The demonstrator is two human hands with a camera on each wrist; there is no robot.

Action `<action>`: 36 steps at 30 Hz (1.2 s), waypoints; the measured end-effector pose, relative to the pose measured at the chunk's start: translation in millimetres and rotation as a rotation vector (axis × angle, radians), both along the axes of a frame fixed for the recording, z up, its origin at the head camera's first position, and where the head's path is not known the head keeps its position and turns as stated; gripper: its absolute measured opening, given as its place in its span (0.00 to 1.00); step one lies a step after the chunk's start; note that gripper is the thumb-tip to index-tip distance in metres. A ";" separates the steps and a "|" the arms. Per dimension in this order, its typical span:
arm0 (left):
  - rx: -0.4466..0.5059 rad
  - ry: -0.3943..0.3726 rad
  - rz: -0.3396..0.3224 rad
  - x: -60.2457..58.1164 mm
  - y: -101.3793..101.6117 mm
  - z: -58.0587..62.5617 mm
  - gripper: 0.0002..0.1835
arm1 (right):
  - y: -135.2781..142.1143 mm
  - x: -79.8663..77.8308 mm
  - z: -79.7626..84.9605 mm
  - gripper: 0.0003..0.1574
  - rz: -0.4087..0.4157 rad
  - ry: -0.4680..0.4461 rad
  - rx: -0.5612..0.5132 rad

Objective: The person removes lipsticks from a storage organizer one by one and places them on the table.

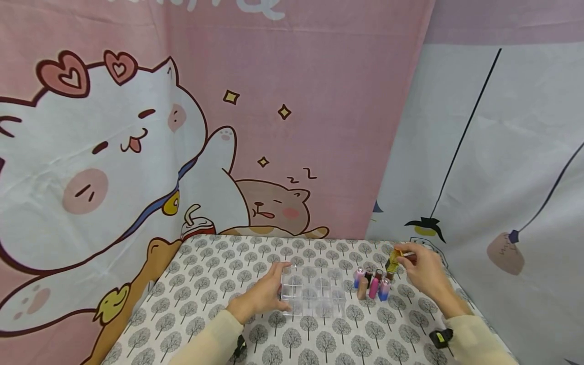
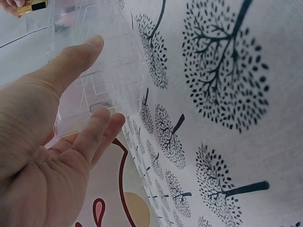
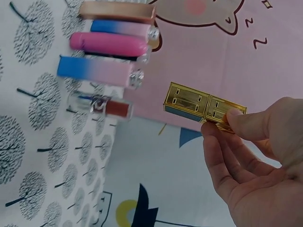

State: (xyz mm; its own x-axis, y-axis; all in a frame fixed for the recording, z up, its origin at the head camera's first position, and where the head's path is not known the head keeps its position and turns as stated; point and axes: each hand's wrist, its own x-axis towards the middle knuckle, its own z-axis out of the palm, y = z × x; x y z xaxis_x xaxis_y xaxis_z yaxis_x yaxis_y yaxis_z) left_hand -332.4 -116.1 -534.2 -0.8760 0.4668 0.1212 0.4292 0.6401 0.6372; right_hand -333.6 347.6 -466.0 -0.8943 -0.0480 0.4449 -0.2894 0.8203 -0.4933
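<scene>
A clear plastic compartment organizer (image 1: 314,294) stands on the table; its cells show nothing that I can make out. At its left end my left hand (image 1: 264,290) holds it, thumb at the near corner and fingers at the far one. The thumb and bent fingers (image 2: 97,125) also show against the clear walls in the left wrist view. My right hand (image 1: 424,268) pinches a gold lipstick tube (image 3: 204,106) by one end between thumb and fingertips, raised above the table. Below and left of it stands a group of lipsticks, including a magenta tube (image 3: 110,44).
Beside the magenta tube stand a tan tube (image 1: 362,288), pink-and-blue tubes (image 1: 385,290) and a clear lip gloss with a reddish-brown part (image 3: 102,105). They are close together, right of the organizer. Printed curtains (image 1: 319,126) hang behind the tree-patterned tablecloth (image 1: 219,309).
</scene>
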 end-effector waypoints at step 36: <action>-0.003 -0.013 0.005 0.0 -0.4 -1.5 0.69 | 22.1 -3.3 -53.4 0.22 0.005 -0.177 0.040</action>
